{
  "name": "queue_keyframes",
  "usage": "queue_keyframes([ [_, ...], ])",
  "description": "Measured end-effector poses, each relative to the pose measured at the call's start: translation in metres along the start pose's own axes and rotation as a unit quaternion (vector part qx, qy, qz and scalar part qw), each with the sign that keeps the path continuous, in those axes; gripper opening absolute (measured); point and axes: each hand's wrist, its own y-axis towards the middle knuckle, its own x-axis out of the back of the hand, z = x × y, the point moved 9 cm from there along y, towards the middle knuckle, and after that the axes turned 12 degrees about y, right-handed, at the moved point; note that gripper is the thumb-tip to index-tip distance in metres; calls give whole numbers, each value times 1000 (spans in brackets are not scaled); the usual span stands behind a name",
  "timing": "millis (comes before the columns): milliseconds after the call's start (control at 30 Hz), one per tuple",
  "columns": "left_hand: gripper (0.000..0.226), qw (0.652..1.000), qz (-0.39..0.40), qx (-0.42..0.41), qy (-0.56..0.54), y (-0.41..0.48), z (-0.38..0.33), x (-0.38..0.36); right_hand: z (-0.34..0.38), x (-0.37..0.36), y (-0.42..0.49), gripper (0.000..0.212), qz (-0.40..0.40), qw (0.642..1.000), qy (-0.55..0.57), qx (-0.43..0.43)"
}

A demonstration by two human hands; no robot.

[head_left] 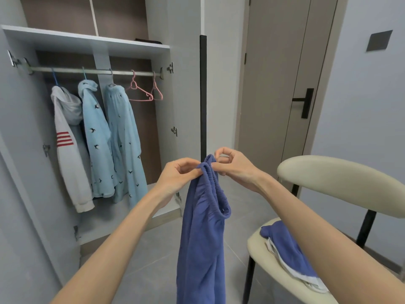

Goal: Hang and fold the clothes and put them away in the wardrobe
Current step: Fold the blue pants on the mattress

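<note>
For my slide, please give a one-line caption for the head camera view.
Left hand and right hand pinch the waistband of blue trousers before an open wardrobe holding two empty pink hangers.

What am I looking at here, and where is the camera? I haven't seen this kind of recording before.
There is no machine here. A single wide-angle camera is worn on a person's head, looking forward and down, so the two bare arms reaching in are the wearer's own. The left hand and right hand each pinch the elastic waistband of a blue garment, which hangs down between them. Ahead stands an open wardrobe. On its rail hang a white hooded jacket, two light blue patterned garments and two empty pink hangers. On the right, a cream chair holds another blue piece of clothing on its seat.
</note>
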Motion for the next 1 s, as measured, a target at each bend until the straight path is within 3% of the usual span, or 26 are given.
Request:
queue_keyframes([
  [167,29,999,31,-8,-11,-2,-2,-8,-6,0,-2,23,6,1000,18,-22],
  [400,29,996,77,33,32,-1,12,-18,-9,9,-9,49,-45,998,-23,-30],
  [633,22,996,47,47,64,2,23,-15,0,9,-20,36,-91,996,-1,-13],
  [733,21,997,14,59,45,3,33,-6,10,-4,-25,18,-50,995,-79,31],
  [800,21,998,-2,64,20,4,37,1,9,-18,-27,8,-4,978,-200,54],
  [900,17,997,-20,71,16,6,38,11,-5,-30,-30,23,27,925,-374,56],
  [1000,13,998,-18,57,25,5,33,15,-14,-35,-34,40,8,924,-377,70],
])
